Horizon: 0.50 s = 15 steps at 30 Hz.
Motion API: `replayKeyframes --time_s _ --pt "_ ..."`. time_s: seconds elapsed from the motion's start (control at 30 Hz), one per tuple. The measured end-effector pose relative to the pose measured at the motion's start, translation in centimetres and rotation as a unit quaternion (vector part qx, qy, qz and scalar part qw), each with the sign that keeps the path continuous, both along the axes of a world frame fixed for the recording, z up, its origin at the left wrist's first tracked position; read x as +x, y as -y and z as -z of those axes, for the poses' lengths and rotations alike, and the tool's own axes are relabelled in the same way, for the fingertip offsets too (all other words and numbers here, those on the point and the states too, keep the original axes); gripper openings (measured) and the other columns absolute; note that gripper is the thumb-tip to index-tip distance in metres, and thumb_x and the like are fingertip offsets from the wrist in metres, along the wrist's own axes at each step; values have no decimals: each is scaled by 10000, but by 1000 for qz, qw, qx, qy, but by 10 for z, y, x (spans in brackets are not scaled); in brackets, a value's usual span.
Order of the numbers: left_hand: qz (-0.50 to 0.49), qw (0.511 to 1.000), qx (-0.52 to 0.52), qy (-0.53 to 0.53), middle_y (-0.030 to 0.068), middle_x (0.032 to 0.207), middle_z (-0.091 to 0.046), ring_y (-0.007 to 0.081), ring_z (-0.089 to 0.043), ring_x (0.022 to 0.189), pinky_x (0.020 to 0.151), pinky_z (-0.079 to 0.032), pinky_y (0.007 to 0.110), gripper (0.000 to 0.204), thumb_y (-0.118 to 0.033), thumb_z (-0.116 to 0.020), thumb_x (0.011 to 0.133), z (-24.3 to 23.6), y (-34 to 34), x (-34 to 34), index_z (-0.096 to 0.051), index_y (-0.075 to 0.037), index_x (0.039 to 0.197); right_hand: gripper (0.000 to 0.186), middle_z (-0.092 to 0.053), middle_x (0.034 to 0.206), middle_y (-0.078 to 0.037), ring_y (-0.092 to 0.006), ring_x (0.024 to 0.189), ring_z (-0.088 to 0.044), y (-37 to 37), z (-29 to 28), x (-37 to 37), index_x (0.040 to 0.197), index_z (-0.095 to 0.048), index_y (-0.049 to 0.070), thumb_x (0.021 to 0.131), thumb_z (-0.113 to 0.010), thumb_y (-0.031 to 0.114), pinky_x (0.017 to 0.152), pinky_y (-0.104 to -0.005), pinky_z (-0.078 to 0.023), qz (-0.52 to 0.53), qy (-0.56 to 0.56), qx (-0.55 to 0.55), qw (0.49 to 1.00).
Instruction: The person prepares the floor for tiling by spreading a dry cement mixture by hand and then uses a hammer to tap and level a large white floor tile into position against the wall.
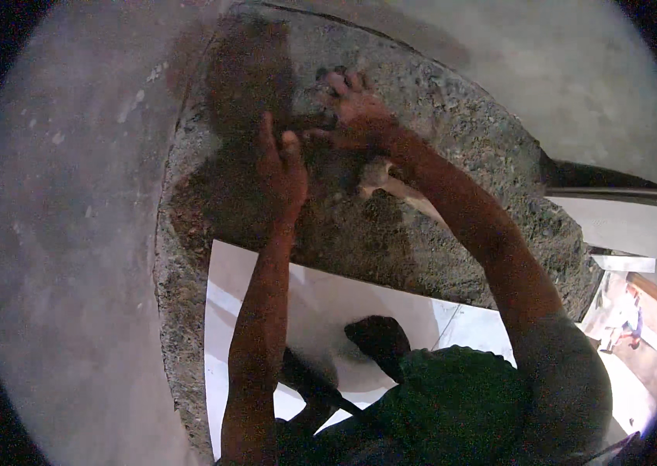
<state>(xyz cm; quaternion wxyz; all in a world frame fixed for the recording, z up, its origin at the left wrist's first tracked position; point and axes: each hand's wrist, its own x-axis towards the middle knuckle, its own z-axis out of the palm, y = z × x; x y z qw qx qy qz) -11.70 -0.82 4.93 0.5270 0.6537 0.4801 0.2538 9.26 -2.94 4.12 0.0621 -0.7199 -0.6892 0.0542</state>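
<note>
My left hand (283,167) reaches onto a rough concrete surface (468,124), fingers extended beside a short dark bar-like piece (305,121) that is hard to make out in shadow. My right hand (356,109) lies across that surface at the right end of the dark piece, its fingers spread; whether it presses on the piece is unclear. Just below my right hand, a pale wooden item (406,198), like a handle or batten, rests on the concrete, partly hidden by my forearm.
Smooth plastered surfaces (72,194) flank the rough concrete, which has an edge above a white tiled floor (464,330) at my feet, where my dark shoe (375,334) shows. Far right, a person (627,314) is in a brightly lit lower area.
</note>
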Motion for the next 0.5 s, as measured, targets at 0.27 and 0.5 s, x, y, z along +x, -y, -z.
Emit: replayKeyframes --time_s 0.27,0.5 --pt "57 989 104 -90 206 1400 -600 267 -590 1237 1107 -428 414 707 -558 -427 1096 15 11 -75 -434 -25 1560 592 -515 1521 -191 -418 1365 -533 15 15 32 1375 -644 159 931 -635 551 998 -602 -518 60 25 62 996" --pt "-57 968 111 216 214 1429 -603 333 -538 1348 1181 -391 475 383 -182 -566 1070 55 -6 -180 -595 9 1400 594 -610 1399 -154 -398 1119 -678 156 -56 78 1333 -673 200 882 -647 587 906 -591 -539 207 22 -25 978"
